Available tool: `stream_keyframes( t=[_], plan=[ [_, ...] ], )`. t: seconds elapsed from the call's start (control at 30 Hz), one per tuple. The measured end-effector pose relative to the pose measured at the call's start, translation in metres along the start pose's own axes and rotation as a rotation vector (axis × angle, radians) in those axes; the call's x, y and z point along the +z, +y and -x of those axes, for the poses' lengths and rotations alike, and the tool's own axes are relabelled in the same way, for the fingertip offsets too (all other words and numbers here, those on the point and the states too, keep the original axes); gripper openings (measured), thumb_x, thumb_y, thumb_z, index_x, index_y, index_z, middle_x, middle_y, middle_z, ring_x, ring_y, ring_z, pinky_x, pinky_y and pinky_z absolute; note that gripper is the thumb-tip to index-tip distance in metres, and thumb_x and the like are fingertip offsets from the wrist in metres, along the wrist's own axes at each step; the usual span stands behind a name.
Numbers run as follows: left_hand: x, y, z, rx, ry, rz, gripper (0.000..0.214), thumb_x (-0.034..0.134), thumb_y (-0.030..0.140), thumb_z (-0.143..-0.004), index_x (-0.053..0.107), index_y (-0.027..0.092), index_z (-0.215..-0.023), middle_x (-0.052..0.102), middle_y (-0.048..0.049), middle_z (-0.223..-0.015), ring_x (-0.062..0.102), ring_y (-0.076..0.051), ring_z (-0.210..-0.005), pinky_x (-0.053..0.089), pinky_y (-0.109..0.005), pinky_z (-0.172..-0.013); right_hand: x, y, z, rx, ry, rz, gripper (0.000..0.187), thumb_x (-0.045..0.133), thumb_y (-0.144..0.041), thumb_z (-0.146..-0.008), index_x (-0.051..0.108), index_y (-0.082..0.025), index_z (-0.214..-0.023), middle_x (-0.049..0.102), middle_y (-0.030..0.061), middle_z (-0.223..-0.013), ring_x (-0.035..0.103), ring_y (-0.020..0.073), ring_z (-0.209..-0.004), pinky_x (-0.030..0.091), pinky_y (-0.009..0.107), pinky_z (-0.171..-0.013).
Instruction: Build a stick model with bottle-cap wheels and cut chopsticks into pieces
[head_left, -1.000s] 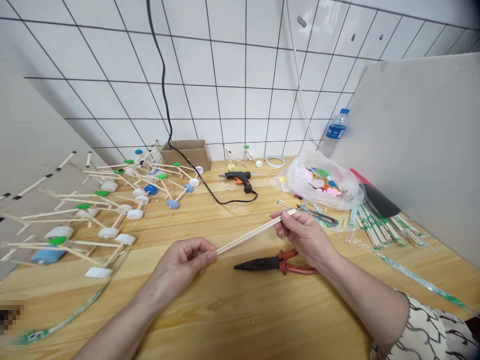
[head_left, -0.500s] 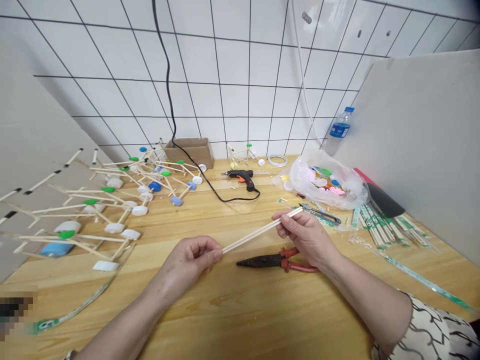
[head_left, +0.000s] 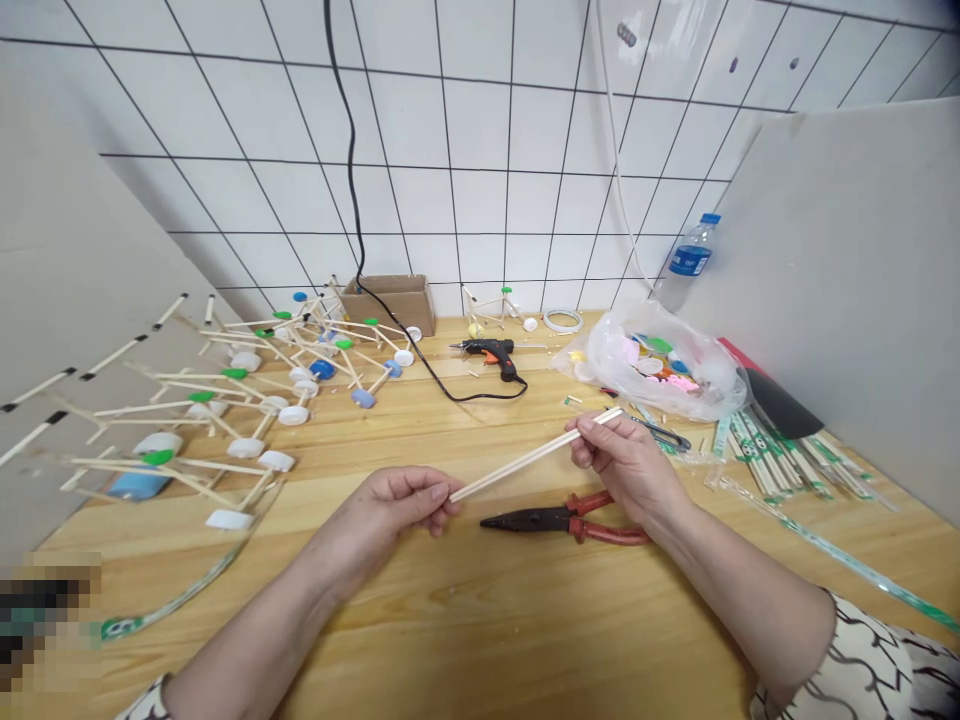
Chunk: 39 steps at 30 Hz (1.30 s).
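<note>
A pair of pale wooden chopsticks (head_left: 525, 461) is held side by side above the table, slanting up to the right. My left hand (head_left: 405, 500) pinches their lower left ends between thumb and fingers. Near their upper right ends, my right hand (head_left: 619, 460) grips them, with the tips poking out past the thumb. Below them lie long-nose pliers (head_left: 536, 520) with red handles, partly behind my right wrist. Thread snips (head_left: 667, 436) lie just beyond my right hand.
Several stick models with bottle-cap wheels (head_left: 244, 450) crowd the left side. At the back are a black glue gun (head_left: 491, 352), a cardboard box (head_left: 394, 303) and a tape roll (head_left: 562, 321). A plastic bag of caps (head_left: 607, 360), wrapped chopsticks (head_left: 772, 460) and a water bottle (head_left: 691, 262) stand right.
The whole view has shifted slightly, so things appear a little further right. My left fingers have changed position slightly at the chopstick ends; both hands still hold the pair.
</note>
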<state>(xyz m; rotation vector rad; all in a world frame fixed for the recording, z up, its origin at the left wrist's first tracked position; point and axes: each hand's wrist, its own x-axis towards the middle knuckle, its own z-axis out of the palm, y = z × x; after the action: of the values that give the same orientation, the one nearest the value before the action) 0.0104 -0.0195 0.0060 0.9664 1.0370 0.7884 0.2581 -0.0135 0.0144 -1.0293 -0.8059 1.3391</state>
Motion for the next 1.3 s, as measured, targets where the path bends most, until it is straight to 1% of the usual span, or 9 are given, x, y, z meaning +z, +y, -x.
stream_keyframes(
  t=[0.07, 0.33, 0.5, 0.67, 0.87, 1.0, 1.1, 1.2, 1.3],
  plan=[
    [-0.001, 0.000, -0.001, -0.014, 0.002, 0.022, 0.027, 0.077, 0.033, -0.056, 0.071, 0.012, -0.072, 0.068, -0.0053, -0.062, 0.053, -0.010, -0.053, 0.042, -0.021, -0.053, 0.000, 0.000, 0.000, 0.013, 0.006, -0.002, 0.019, 0.077, -0.030, -0.058, 0.070, -0.013, -0.062, 0.061, 0.0010, -0.052, 0.049, 0.0059, -0.045, 0.036, 0.018, -0.045],
    [-0.005, -0.002, -0.001, -0.022, -0.030, -0.025, 0.025, 0.075, 0.035, -0.061, 0.068, 0.012, -0.069, 0.066, -0.0030, -0.060, 0.051, -0.008, -0.051, 0.040, -0.020, -0.053, 0.000, 0.001, 0.001, 0.011, -0.001, 0.009, 0.019, 0.077, -0.030, -0.058, 0.070, -0.013, -0.063, 0.061, 0.0009, -0.051, 0.049, 0.0055, -0.044, 0.037, 0.017, -0.044],
    [-0.007, -0.002, -0.001, -0.001, -0.062, -0.135, 0.023, 0.073, 0.033, -0.063, 0.065, 0.012, -0.066, 0.062, -0.0003, -0.057, 0.048, -0.007, -0.050, 0.037, -0.019, -0.051, -0.001, 0.002, 0.000, 0.003, -0.004, 0.024, 0.018, 0.076, -0.029, -0.059, 0.070, -0.013, -0.063, 0.062, 0.0013, -0.052, 0.049, 0.0061, -0.045, 0.037, 0.018, -0.045],
    [-0.005, -0.001, -0.001, 0.023, -0.084, -0.287, 0.028, 0.067, 0.039, -0.067, 0.061, 0.012, -0.065, 0.058, 0.0003, -0.058, 0.046, -0.008, -0.051, 0.036, -0.020, -0.052, 0.000, 0.003, 0.001, -0.016, -0.018, 0.041, 0.020, 0.076, -0.032, -0.059, 0.070, -0.013, -0.063, 0.061, 0.0003, -0.051, 0.049, 0.0062, -0.045, 0.036, 0.018, -0.044],
    [0.001, 0.002, 0.001, 0.036, -0.048, -0.450, 0.028, 0.063, 0.041, -0.066, 0.058, 0.014, -0.064, 0.051, 0.0032, -0.052, 0.040, -0.008, -0.047, 0.027, -0.020, -0.046, -0.001, 0.005, 0.002, -0.013, -0.030, 0.064, 0.021, 0.075, -0.033, -0.060, 0.069, -0.014, -0.066, 0.060, -0.0005, -0.052, 0.048, 0.0067, -0.045, 0.035, 0.020, -0.045],
    [0.007, 0.004, 0.004, 0.038, -0.005, -0.445, 0.028, 0.062, 0.041, -0.064, 0.056, 0.014, -0.061, 0.046, 0.0050, -0.047, 0.036, -0.008, -0.044, 0.023, -0.020, -0.044, 0.001, 0.004, 0.004, -0.006, -0.070, 0.070, 0.021, 0.075, -0.033, -0.062, 0.069, -0.014, -0.070, 0.060, -0.0006, -0.055, 0.050, 0.0073, -0.049, 0.037, 0.020, -0.048],
    [0.012, 0.004, 0.006, 0.055, 0.012, -0.421, 0.028, 0.062, 0.042, -0.063, 0.055, 0.015, -0.060, 0.046, 0.0049, -0.047, 0.036, -0.008, -0.044, 0.024, -0.020, -0.044, 0.004, 0.005, 0.009, -0.013, -0.112, 0.108, 0.021, 0.074, -0.031, -0.063, 0.069, -0.014, -0.074, 0.059, -0.0009, -0.057, 0.050, 0.0081, -0.052, 0.039, 0.020, -0.050],
    [0.018, 0.003, 0.008, 0.056, 0.008, -0.397, 0.028, 0.062, 0.042, -0.063, 0.055, 0.015, -0.059, 0.045, 0.0052, -0.047, 0.035, -0.008, -0.044, 0.024, -0.020, -0.044, 0.008, 0.007, 0.017, 0.031, -0.143, 0.185, 0.021, 0.072, -0.032, -0.065, 0.068, -0.015, -0.078, 0.058, -0.0016, -0.058, 0.049, 0.0079, -0.052, 0.038, 0.019, -0.044],
    [0.023, -0.001, 0.008, 0.039, -0.019, -0.378, 0.029, 0.062, 0.043, -0.064, 0.055, 0.014, -0.061, 0.044, 0.0057, -0.047, 0.033, -0.007, -0.044, 0.022, -0.020, -0.043, 0.009, 0.011, 0.022, 0.111, -0.188, 0.265, 0.023, 0.070, -0.035, -0.067, 0.066, -0.017, -0.080, 0.055, -0.0035, -0.058, 0.046, 0.0061, -0.044, 0.034, 0.017, -0.036]
  ],
)
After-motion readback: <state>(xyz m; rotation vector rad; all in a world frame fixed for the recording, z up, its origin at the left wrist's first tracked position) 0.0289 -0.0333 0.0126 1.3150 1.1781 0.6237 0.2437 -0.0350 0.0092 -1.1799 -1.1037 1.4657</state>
